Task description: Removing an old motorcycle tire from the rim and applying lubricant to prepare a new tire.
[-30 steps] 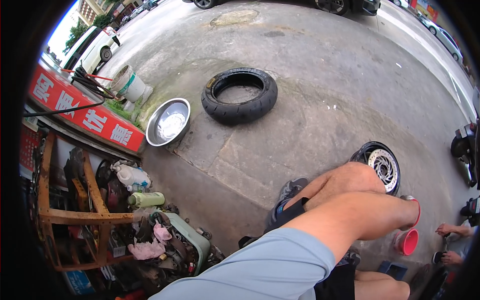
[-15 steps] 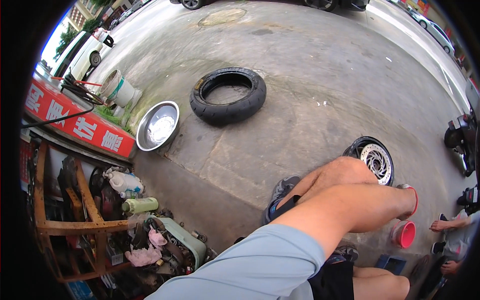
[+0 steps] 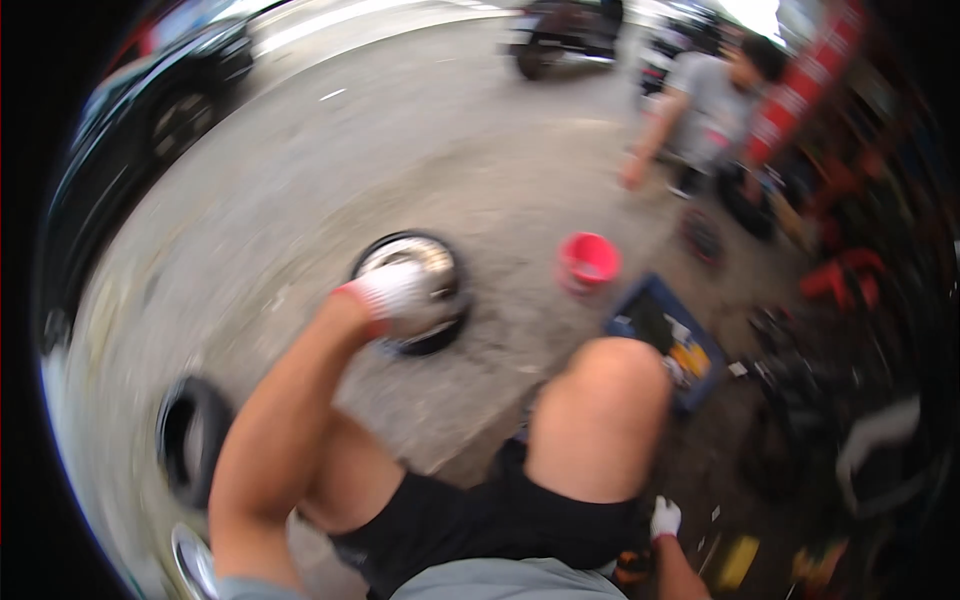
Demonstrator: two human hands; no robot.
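My left hand [image 3: 390, 300], in a white glove with a red cuff, is over the wheel [image 3: 430, 325] with its metal rim on the concrete; blur and angle hide whether it grips it. My right hand [image 3: 667, 515], also gloved, is low at the lower right near yellow items [image 3: 738, 560] on the ground; its fingers are too blurred to read. A small red bucket [image 3: 585, 275] stands right of the wheel. A blue tray [image 3: 705, 350] with assorted items lies beside my bent knee.
A loose tire [image 3: 212, 430] and a steel basin [image 3: 185, 560] are at left. A dark car [image 3: 150, 130] and scooter [image 3: 560, 45] stand behind. Another person [image 3: 705, 110] crouches at the upper right beside red objects [image 3: 840, 280] and dark, blurred clutter [image 3: 800, 420].
My view has swung sharply to the right, shifting the tire and basin leftward in the picture. My left arm now reaches onto the wheel, and my right hand has come into view.
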